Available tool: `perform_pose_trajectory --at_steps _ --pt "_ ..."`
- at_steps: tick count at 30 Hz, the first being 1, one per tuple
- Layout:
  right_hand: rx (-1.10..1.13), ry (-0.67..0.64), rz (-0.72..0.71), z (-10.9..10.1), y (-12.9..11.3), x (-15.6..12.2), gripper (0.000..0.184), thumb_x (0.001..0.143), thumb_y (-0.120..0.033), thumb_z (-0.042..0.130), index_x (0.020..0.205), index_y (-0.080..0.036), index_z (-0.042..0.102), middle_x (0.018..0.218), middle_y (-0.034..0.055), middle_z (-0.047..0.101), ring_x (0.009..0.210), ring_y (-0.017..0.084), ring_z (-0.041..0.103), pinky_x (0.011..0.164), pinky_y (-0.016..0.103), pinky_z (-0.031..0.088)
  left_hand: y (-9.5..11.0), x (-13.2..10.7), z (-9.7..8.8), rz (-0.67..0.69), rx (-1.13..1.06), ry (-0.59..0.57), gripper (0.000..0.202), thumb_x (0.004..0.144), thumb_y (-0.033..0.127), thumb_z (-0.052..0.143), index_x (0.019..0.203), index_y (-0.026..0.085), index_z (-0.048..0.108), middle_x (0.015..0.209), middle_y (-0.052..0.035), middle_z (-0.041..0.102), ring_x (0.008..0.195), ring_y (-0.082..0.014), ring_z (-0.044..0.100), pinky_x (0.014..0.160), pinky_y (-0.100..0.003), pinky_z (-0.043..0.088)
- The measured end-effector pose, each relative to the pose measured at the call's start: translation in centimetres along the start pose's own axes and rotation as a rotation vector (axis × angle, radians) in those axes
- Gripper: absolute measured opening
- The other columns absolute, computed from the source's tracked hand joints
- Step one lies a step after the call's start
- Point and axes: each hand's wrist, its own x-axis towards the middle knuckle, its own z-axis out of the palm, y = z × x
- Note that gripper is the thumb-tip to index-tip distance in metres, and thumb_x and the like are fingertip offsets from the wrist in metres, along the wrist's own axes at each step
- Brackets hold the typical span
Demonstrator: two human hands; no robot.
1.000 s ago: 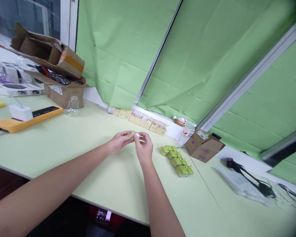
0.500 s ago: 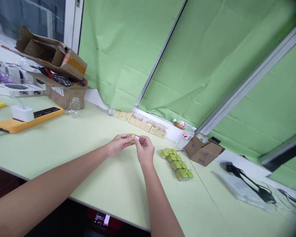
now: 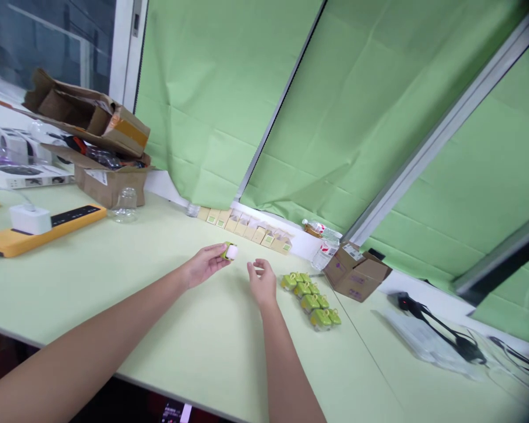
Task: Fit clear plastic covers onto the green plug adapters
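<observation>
My left hand [image 3: 205, 265] pinches a small green case [image 3: 230, 251] by its left edge, above the middle of the table. A whitish, rounded face of the case is turned toward me. My right hand [image 3: 263, 283] hovers just to the right, apart from the case, with thumb and fingers loosely curved and nothing visible between them. Several similar green cases with loops on top [image 3: 311, 302] stand in clear packaging on the table, right of my right hand.
Small tan boxes [image 3: 249, 228] line the wall at the back. Clear bottles [image 3: 324, 254] and a cardboard box [image 3: 357, 271] stand behind the green cases. Farther right lie black cables [image 3: 449, 335]. On the left are an orange power strip [image 3: 77, 220], a clear jar [image 3: 126, 205] and stacked cartons [image 3: 110, 182].
My right hand has come off the green case and moved slightly down and right. The case, still in my left hand, has turned so its whitish face shows. The view has shifted slightly.
</observation>
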Motion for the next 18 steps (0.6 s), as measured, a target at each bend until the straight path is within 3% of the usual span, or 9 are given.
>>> perform_pose_trajectory --at_steps 2,5,7,9,12,18 --pt "0.087 0.018 -0.037 0.3 -0.7 -0.1 0.040 0.078 -0.049 0.065 0.105 -0.019 0.059 0.101 0.0088 0.066 0.081 0.019 0.063 0.067 0.030 0.050 -0.1 0.1 -0.2 -0.009 0.007 0.016 0.024 0.083 0.034 0.071 0.100 0.016 0.073 0.108 -0.0083 0.070 0.093 -0.0143 0.065 0.091 -0.027 0.050" --pt "0.226 -0.067 -0.111 1.2 -1.0 -0.4 0.050 0.076 -0.046 0.068 0.117 -0.021 0.055 0.109 0.0093 0.066 0.093 0.020 0.063 0.070 0.029 0.051 -0.3 0.2 -0.3 -0.031 0.016 -0.004 0.026 0.082 0.035 0.072 0.100 0.016 0.073 0.106 -0.0087 0.070 0.092 -0.0148 0.064 0.089 -0.026 0.051" --pt "0.168 -0.098 -0.043 1.6 -0.2 -0.4 0.052 0.071 -0.045 0.073 0.114 -0.020 0.058 0.103 0.0085 0.067 0.087 0.019 0.063 0.071 0.030 0.051 -0.3 0.1 -0.2 -0.039 0.018 -0.013 0.027 0.081 0.035 0.072 0.100 0.016 0.073 0.107 -0.0094 0.070 0.094 -0.0159 0.064 0.089 -0.026 0.051" --pt "0.078 -0.048 0.048 1.5 1.2 -0.2 0.048 0.066 -0.046 0.075 0.104 -0.019 0.063 0.093 0.0067 0.068 0.080 0.019 0.062 0.072 0.031 0.050 -0.3 0.0 -0.1 -0.049 0.020 0.000 0.027 0.081 0.036 0.073 0.100 0.016 0.073 0.109 -0.0096 0.069 0.094 -0.0159 0.064 0.088 -0.026 0.051" --pt "0.116 0.000 0.078 1.0 2.3 0.2 0.041 0.072 -0.050 0.067 0.098 -0.019 0.064 0.088 0.0044 0.067 0.082 0.019 0.060 0.070 0.030 0.051 -0.2 -0.1 0.0 -0.069 0.041 0.024 0.029 0.080 0.036 0.073 0.100 0.016 0.073 0.111 -0.0096 0.068 0.092 -0.0149 0.063 0.084 -0.024 0.051" --pt "0.301 -0.133 0.167 1.4 0.9 -0.1 0.042 0.076 -0.056 0.060 0.092 -0.019 0.068 0.092 0.0059 0.068 0.082 0.019 0.061 0.059 0.026 0.051 -0.3 -0.4 0.3 -0.152 0.215 0.013 0.040 0.077 0.046 0.073 0.105 0.018 0.072 0.111 -0.0101 0.067 0.093 -0.0180 0.062 0.074 -0.027 0.050"
